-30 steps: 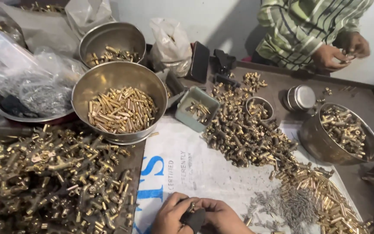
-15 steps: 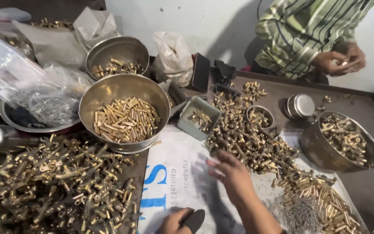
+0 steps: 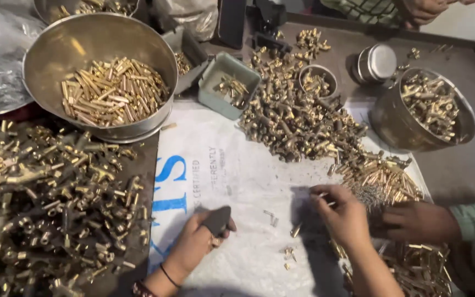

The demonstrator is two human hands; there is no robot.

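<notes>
We are holding a small dark grey wedge-shaped tool (image 3: 217, 220) in our left hand (image 3: 196, 242), fingers curled around it, its long axis tilting up and to the right over the white printed sack sheet (image 3: 232, 165). Our right hand (image 3: 341, 214) is pinching thin silvery pins (image 3: 321, 194) at the edge of the grey pin heap (image 3: 370, 193), fingertips pointing up-left. That heap is lying just right of the right hand, well away from the left. A few short brass pieces (image 3: 289, 254) are lying between our hands, nearer the right. A co-worker's hand (image 3: 416, 221) is resting beside the heap.
</notes>
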